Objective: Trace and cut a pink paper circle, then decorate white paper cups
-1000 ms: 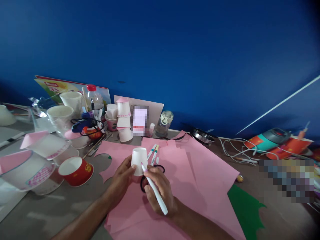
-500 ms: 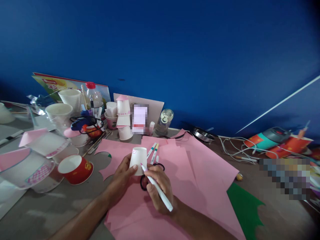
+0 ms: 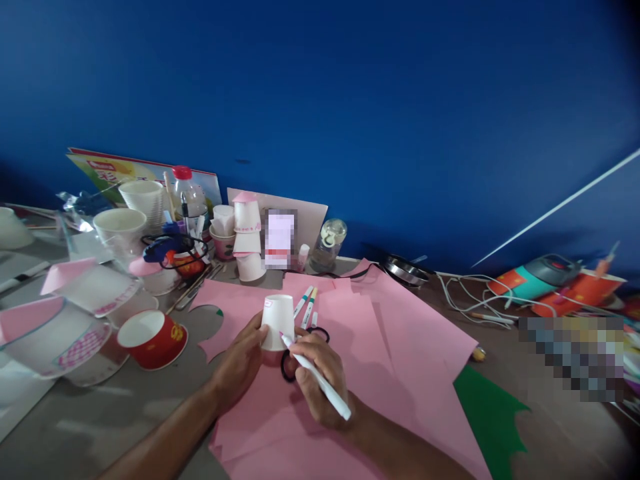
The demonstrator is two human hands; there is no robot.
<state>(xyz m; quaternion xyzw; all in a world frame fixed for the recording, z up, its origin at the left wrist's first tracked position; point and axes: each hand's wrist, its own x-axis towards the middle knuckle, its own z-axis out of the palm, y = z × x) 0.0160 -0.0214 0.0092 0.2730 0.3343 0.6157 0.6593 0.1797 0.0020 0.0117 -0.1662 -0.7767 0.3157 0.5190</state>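
Note:
A white paper cup (image 3: 278, 319), bottom up, has a small pink outline drawn near its upper left. My left hand (image 3: 247, 350) grips it from the left side, with its far fingers hidden behind the cup. In my right hand (image 3: 320, 377) is a white marker (image 3: 325, 383), its pink tip against or very near the lower right of the cup wall. Under and around both hands lie sheets of pink paper (image 3: 370, 400). Scissors (image 3: 289, 365) with black handles rest on the paper, partly covered by the cup and my right hand. Several markers (image 3: 310, 303) lie just behind.
Paper cups with pink tops (image 3: 95, 287) and a red paper bowl (image 3: 150, 339) crowd the left side. Stacked cups (image 3: 249, 237), a screen (image 3: 280, 240) and a glass jar (image 3: 330, 243) stand by the blue wall. At right are white cables (image 3: 465, 300) and a teal-orange tool (image 3: 535, 280).
My left thumb has shifted up and left on the cup, toward its edge. The marker tip has moved slightly left and down along the cup wall.

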